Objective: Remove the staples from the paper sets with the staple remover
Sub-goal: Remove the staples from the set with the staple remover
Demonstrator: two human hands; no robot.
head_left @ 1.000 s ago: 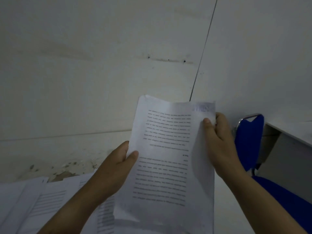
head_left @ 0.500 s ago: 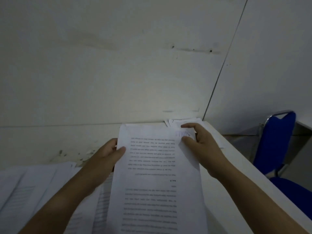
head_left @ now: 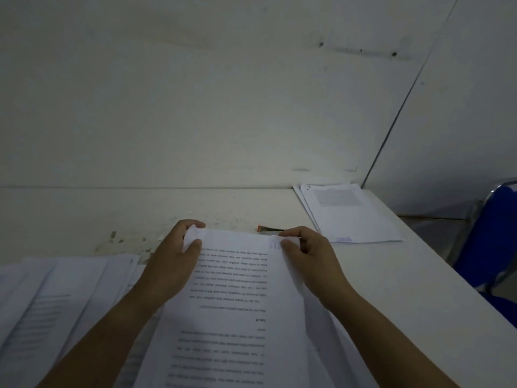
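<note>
Counting what is in view, you have two hands, one held paper set, one staple remover, one far stack, one chair, and a spread of papers whose number cannot be told.

Your left hand [head_left: 173, 259] and right hand [head_left: 310, 253] hold the white printed paper set [head_left: 237, 289] by its two far corners, low over the white table [head_left: 391, 275]. On the left, the thumb presses the top sheet while the fingers curl over the corner. On the right, thumb and index finger pinch the corner. Both grips are closed on paper.

The small orange-and-metal staple remover [head_left: 270, 230] lies on the table just beyond the set's far edge, near your right index fingertip. Contact cannot be determined.

A stack of white sheets [head_left: 355, 217] lies at the far right of the table, well apart from the held set. A spread of white printed papers [head_left: 56, 298] lies left of your left arm. A blue chair [head_left: 492, 242] stands beside the table's right edge.

Compared with half a second earlier, the set's far edge sits further from the wall. The staple remover has come into view, and the far stack, then mostly hidden behind your right hand, now shows whole. Both hands keep the same corners.
</note>
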